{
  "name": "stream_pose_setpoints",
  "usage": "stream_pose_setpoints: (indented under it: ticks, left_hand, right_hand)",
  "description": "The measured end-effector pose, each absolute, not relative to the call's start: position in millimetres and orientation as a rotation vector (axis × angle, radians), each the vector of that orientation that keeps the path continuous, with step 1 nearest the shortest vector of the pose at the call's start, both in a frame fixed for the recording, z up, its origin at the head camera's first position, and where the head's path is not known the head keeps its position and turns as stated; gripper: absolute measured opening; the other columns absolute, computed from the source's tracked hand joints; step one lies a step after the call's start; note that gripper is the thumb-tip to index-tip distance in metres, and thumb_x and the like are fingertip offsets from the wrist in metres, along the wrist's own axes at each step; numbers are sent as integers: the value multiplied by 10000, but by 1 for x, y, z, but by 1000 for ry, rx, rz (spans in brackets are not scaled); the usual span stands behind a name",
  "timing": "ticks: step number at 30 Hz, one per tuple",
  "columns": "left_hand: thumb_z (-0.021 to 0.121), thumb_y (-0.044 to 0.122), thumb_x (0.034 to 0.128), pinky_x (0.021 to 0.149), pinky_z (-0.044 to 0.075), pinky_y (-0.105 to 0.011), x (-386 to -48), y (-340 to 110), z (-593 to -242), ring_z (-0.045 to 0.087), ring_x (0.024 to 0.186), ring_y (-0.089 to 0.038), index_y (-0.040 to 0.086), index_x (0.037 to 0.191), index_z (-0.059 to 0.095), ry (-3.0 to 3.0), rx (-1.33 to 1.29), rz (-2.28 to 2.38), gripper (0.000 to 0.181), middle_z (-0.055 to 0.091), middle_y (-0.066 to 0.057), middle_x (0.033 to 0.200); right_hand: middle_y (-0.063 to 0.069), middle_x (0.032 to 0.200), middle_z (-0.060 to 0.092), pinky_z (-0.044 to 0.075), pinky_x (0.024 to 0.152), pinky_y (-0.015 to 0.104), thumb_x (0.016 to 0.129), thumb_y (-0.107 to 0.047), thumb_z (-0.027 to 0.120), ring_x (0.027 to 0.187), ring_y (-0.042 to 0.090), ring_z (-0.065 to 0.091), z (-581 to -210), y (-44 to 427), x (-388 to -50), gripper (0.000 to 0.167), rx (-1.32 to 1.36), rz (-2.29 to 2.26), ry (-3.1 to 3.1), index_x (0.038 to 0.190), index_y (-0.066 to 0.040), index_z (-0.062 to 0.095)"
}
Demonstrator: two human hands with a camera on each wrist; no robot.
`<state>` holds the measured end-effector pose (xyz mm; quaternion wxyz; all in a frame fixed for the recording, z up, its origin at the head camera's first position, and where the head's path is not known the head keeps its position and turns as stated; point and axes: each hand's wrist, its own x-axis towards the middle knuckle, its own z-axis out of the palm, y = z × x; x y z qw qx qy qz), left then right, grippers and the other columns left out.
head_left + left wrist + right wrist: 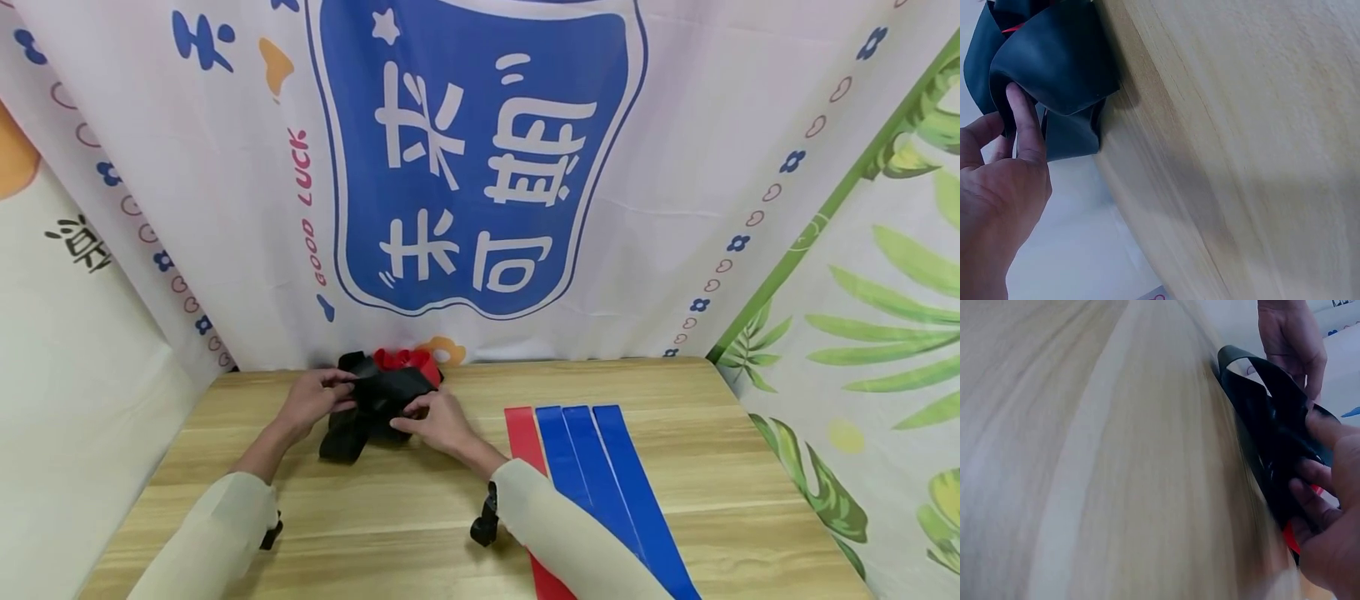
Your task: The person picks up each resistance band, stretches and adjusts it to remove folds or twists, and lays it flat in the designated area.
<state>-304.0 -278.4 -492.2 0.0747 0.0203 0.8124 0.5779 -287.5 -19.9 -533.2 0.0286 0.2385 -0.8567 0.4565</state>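
Note:
A tangled pile of wide, flat black elastic bands [393, 390] lies at the table's back edge, looped and folded over itself. My left hand [311, 404] pinches the edge of one black band from the left; in the left wrist view its fingers [1025, 122] reach into a fold. From the right, my right hand [442, 421] grips the black band, with the thumb on top and the other fingers curled beneath in the right wrist view. A red band [425, 363] shows in loops behind the black ones. Where each black band ends is hidden in the folds.
On the right of the wooden table [750, 500] a red strip [525, 433] and several blue strips [633, 475] lie flat side by side, partly under the right sleeve [570, 533]. A printed white curtain [247, 208] hangs behind the back edge.

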Motion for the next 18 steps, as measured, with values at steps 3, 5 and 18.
stream_pose_setpoints:
  ticks: [3, 5, 18]
  left_hand:
    - [534, -29, 1067, 850, 633, -293, -303, -277, -492, 730, 982, -166, -184, 1350, 582, 2418, 64, 1754, 325, 557, -334, 1322]
    - [534, -34, 1066, 854, 632, -291, -303, -276, -492, 723, 983, -156, -186, 1351, 579, 2412, 61, 1762, 327, 552, -337, 1334]
    - [520, -15, 1052, 860, 634, -308, -300, -279, -484, 733, 960, -143, -187, 1360, 573, 2363, 10, 1786, 356, 565, -329, 1323]
  right_hand:
    - [-24, 836, 783, 489, 918, 234, 874, -251, 887, 824, 128, 688, -534, -20, -286, 159, 719, 1381, -2652, 888, -100, 840]
    - [-16, 841, 781, 488, 901, 227, 867, -232, 892, 839, 138, 685, -535, -20, -285, 146, 706, 1386, -2658, 876, -96, 839]
    - [25, 997, 765, 557, 862, 279, 921, -112, 813, 964, 170, 683, -526, -12, -278, 52, 602, 1535, -2712, 952, -71, 808]
